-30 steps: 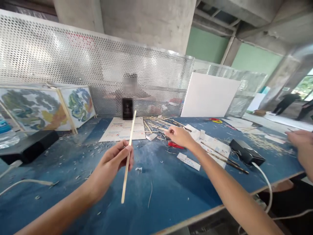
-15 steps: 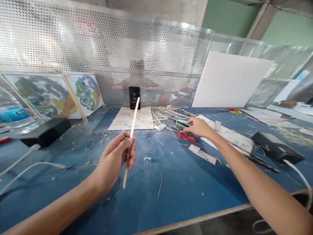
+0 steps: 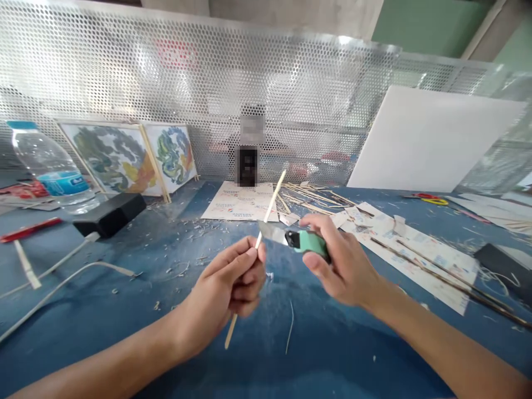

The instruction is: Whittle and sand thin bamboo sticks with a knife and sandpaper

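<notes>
My left hand [image 3: 233,282] is closed around a thin pale wooden stick [image 3: 274,197], which slants up and away with its lower end poking out below the fist. In my right hand [image 3: 344,260] is a utility knife [image 3: 310,244] with a green and black handle. Its blade points left and lies at the stick, just above my left fingers; whether it cuts into the wood I cannot tell. Beyond the hands, a printed paper sheet [image 3: 224,202] lies flat with a pile of similar sticks [image 3: 316,197] beside it.
A water bottle [image 3: 50,166], a black box [image 3: 110,216] with a white cable and framed dragon pictures [image 3: 116,158] stand left. Dark thin rods [image 3: 440,271] lie on paper at right. Scissors [image 3: 432,199] and a white board [image 3: 428,141] are farther back. Shavings litter the blue table [image 3: 187,249].
My right hand has lifted the utility knife from the table and brought it left to the stick. The left hand still grips the stick. The view has turned slightly left.
</notes>
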Available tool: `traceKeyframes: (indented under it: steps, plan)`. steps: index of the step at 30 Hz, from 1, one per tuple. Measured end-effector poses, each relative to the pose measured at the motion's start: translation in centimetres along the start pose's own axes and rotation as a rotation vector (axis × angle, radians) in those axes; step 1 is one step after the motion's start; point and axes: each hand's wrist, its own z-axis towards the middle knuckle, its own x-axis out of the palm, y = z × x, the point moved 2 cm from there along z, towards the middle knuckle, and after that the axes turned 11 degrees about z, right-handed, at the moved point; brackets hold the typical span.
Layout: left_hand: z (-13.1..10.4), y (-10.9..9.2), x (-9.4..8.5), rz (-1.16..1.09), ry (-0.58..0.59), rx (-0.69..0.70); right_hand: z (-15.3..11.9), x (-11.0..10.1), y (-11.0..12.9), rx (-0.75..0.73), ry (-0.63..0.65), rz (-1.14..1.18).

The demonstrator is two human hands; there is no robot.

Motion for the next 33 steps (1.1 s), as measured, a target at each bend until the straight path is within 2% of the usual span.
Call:
traceKeyframes:
  steps: [7, 11, 13, 17, 21, 23, 26, 29, 31, 33]
  plan:
    - [-1.2, 0.8, 0.9, -0.088, 0.028, -0.075, -0.6, 1.3, 0.4, -0.151, 0.050, -0.181]
    - [-1.5, 0.4, 1.0, -0.080, 0.031, -0.133, -0.4, 1.1, 0.5, -0.193, -0.054, -0.209]
    - [-1.5, 0.1, 1.0, -0.069, 0.040, -0.150, -0.2, 0.9, 0.2, -0.168, -0.099, -0.222]
    - [-1.5, 0.2, 1.1, -0.048, 0.065, -0.194, 0.5, -0.3, -1.5, 0.001, -0.210, -0.222]
    - [-1.0, 0.6, 0.8, -0.024, 0.019, -0.168, 0.8, -1.5, -3.1, 0.083, -0.294, -0.190]
    - [-0.6, 0.7, 0.6, 0.006, -0.008, -0.142, 0.7, -1.5, -3.0, 0.061, -0.264, -0.146]
    - [-0.3, 0.7, 0.4, 0.014, -0.023, -0.127, 0.5, -0.6, -1.9, -0.030, -0.137, -0.128]
    - [-0.5, 0.6, 0.5, -0.028, -0.011, -0.175, 0.2, 0.4, -0.8, -0.094, -0.033, -0.147]
    - [-0.9, 0.4, 0.7, -0.043, 0.010, -0.234, 0.3, 0.5, -1.0, -0.081, -0.043, -0.152]
    - [-1.2, 0.3, 0.9, -0.048, 0.040, -0.291, 0.6, -0.1, -2.0, -0.015, -0.123, -0.158]
